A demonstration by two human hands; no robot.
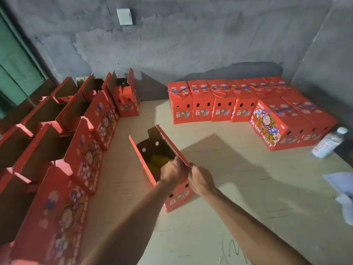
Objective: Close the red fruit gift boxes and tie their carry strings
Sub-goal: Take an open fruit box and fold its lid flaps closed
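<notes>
An open red fruit gift box point(177, 197) stands in the middle of the wooden table, with yellow fruit point(156, 163) showing inside. Its two long flaps stand upright. My left hand point(172, 172) reaches into the near end of the opening, fingers curled over the box's edge by the right flap point(172, 146). My right hand point(200, 180) grips the near corner of that same flap from outside. No carry string is visible on this box.
Several open red boxes point(80, 150) line the left side. Closed boxes with tied strings point(202, 100) stand in rows at the back right. A plastic water bottle point(327, 142) and crumpled white paper point(342, 188) lie at the right edge. The grey wall point(191, 44) is behind.
</notes>
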